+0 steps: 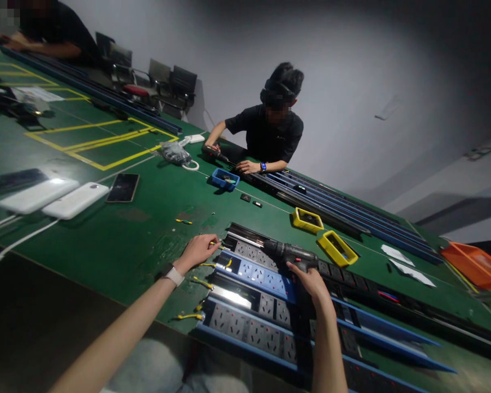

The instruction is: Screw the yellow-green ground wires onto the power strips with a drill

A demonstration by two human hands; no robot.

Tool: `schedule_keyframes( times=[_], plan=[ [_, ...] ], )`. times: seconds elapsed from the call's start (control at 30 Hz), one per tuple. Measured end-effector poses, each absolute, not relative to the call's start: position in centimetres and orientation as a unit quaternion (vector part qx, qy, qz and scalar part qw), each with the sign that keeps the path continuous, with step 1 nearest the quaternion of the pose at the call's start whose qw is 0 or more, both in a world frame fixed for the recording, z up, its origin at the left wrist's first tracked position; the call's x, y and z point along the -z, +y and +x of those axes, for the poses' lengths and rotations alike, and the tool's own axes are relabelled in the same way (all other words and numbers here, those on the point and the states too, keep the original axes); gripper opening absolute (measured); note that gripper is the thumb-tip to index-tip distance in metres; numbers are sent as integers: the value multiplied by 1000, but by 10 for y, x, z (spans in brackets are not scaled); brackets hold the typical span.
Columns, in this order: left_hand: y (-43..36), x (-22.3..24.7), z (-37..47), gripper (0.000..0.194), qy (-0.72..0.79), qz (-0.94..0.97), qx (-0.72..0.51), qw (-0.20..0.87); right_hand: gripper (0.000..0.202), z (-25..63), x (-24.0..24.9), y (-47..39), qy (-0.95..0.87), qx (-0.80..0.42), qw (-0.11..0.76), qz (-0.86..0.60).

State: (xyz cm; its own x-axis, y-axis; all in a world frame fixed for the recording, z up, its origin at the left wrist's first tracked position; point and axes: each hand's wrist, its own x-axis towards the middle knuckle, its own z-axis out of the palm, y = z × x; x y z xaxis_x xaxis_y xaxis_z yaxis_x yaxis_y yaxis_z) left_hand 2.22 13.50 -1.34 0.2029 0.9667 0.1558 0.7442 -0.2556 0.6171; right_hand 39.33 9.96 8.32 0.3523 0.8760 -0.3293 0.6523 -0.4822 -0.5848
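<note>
Right hand (311,277) closed around driver (291,253), lying along power strips (253,273). Left hand (197,251) nearer strip end, fingers (213,240) pinching yellow wire (216,244).

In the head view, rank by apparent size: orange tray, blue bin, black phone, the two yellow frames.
1. orange tray, partly cut off
2. black phone
3. blue bin and two yellow frames: alike; differing distance from the camera leaves this unsure.
</note>
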Motion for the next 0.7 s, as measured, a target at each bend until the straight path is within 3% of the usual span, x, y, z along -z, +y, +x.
schedule_keyframes(
  times=[0.23, 0.57, 0.7],
  plan=[
    [140, 12, 4, 30, 534, 747, -301, 257, 56, 398, -80, 102, -482, -317, 180, -796],
    [156, -9, -102, 28, 603, 707, -353, 105, 59, 395, -86, 103, -487, -328, 159, -794],
    [159, -11, -89, 34, 556, 757, -311, 141, 62, 393, -90, 102, -491, -323, 138, -797]
  ],
)
